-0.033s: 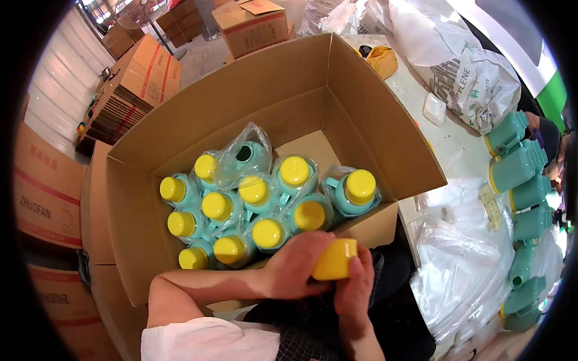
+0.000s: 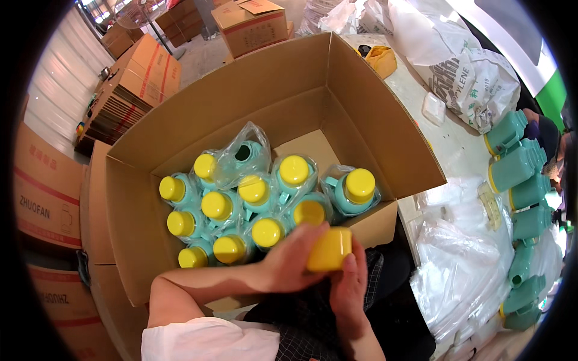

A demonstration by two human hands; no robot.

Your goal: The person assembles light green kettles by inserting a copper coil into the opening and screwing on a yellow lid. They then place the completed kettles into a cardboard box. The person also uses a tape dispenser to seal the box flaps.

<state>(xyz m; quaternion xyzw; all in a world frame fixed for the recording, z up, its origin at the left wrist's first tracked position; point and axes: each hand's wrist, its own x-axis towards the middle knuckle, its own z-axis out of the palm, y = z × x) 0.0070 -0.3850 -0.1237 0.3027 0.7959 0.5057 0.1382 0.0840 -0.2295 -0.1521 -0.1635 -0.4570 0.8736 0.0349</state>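
Observation:
Above the near edge of the box, a plain yellow cap (image 2: 330, 250) with rounded corners is held between my two hands. My left hand (image 2: 293, 257) grips its left side, somewhat blurred, and my right hand (image 2: 349, 278) has its fingers against the right side. Whether anything is joined beneath the cap is hidden. Just beyond stands a cardboard box (image 2: 217, 111) with several turquoise flasks in clear bags, most topped with yellow caps. One bagged flask (image 2: 256, 159) has an uncovered dark mouth. A capped flask (image 2: 355, 194) stands at the right, apart from the cluster.
On the right, a white table (image 2: 415, 99) bears a pile of clear plastic bags (image 2: 463, 259) and a row of turquoise flasks (image 2: 515, 169). White woven sacks (image 2: 475, 84) lie behind. Folded cartons (image 2: 135, 78) and printed boxes (image 2: 48, 186) stand at the left.
The yellow cap has shifted slightly left and away from me, tilting a little, with both hands still on it. The flasks in the box look unmoved.

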